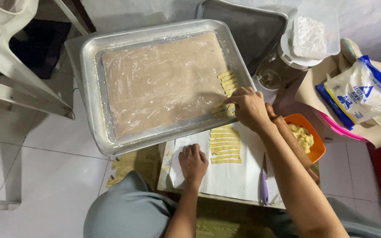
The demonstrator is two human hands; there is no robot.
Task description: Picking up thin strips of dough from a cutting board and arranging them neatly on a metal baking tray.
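My right hand (pixel 248 107) reaches over the near right rim of a large metal baking tray (pixel 92 88) and pinches a yellow dough strip (pixel 224 110) at the edge of the greased brown liner (pixel 162 81). A few more dough strips (pixel 227 81) lie on the liner's right side. My left hand (pixel 193 162) rests knuckles-down, fingers curled, on the white sheet (pixel 230 178) over a board. Several cut dough strips (pixel 225 144) lie in a row on that sheet just right of the left hand.
A wooden rolling pin (pixel 290 140), an orange bowl of dough (pixel 314 136) and a purple-handled knife (pixel 264 185) sit at the right. Behind are a dark tray (pixel 252 26), a tub of white powder (pixel 314 33) and a flour bag (pixel 360 94). White chair legs (pixel 18 75) stand left.
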